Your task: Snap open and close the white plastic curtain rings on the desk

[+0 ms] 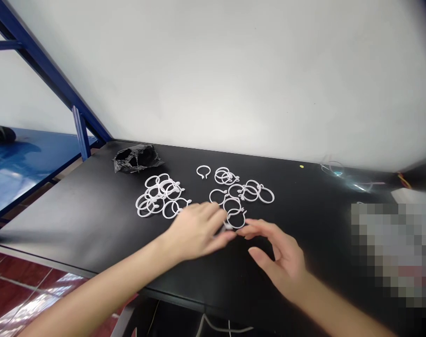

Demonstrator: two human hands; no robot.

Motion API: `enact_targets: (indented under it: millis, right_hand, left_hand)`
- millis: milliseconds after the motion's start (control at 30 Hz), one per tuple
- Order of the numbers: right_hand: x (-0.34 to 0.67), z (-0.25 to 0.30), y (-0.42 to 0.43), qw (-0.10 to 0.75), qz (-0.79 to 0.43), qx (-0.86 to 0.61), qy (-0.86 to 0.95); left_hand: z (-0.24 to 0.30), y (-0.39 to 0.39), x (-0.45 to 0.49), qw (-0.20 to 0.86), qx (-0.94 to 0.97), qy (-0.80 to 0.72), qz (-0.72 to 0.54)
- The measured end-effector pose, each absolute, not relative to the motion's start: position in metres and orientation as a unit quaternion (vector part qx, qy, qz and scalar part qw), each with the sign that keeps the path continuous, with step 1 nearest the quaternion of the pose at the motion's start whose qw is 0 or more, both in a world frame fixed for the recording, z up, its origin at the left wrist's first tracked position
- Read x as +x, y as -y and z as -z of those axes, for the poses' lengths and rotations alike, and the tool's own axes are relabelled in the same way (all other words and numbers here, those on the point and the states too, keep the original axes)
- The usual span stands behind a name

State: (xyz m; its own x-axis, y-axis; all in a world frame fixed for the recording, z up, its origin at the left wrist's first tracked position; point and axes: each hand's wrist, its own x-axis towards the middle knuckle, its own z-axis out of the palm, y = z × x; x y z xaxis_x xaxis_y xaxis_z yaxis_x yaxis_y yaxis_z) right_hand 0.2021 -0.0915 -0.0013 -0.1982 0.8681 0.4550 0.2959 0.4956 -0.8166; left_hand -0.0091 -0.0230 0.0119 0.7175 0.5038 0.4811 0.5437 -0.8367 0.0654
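Many white open rings with small tabs at their gaps lie on the black tabletop. A loose pile of white rings is at the left. A second, more spread group of white rings lies at the middle and right. My left hand, slightly blurred, is closed at the near side between the groups, with a white ring partly showing between thumb and fingers. My right hand is open, thumb apart from its fingers, the fingertips close to the nearest ring of the right group.
A crumpled black plastic bag lies at the back left. Clear safety glasses and a small yellow bit are at the back right. A blue metal frame stands left, a pale wall behind. Cables hang below the front edge.
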Motion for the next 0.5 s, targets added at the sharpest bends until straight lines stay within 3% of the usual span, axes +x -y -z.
enact_targets:
  millis: [100,233,500]
  right_hand:
    - [0.208,0.005,0.085,0.478,-0.252,-0.475,0.695]
    - [0.213,0.010,0.072,0.406,-0.170,-0.507,0.741]
    - [0.221,0.017,0.056,0.330,-0.198,-0.514,0.766]
  left_hand:
    - [-0.016,0.003,-0.040,0.087,-0.906,0.366,0.194]
    - [-0.010,-0.021,-0.074,0.167,-0.906,0.372,0.115]
    - [-0.001,-0.025,-0.084,0.182,-0.899,0.384,0.101]
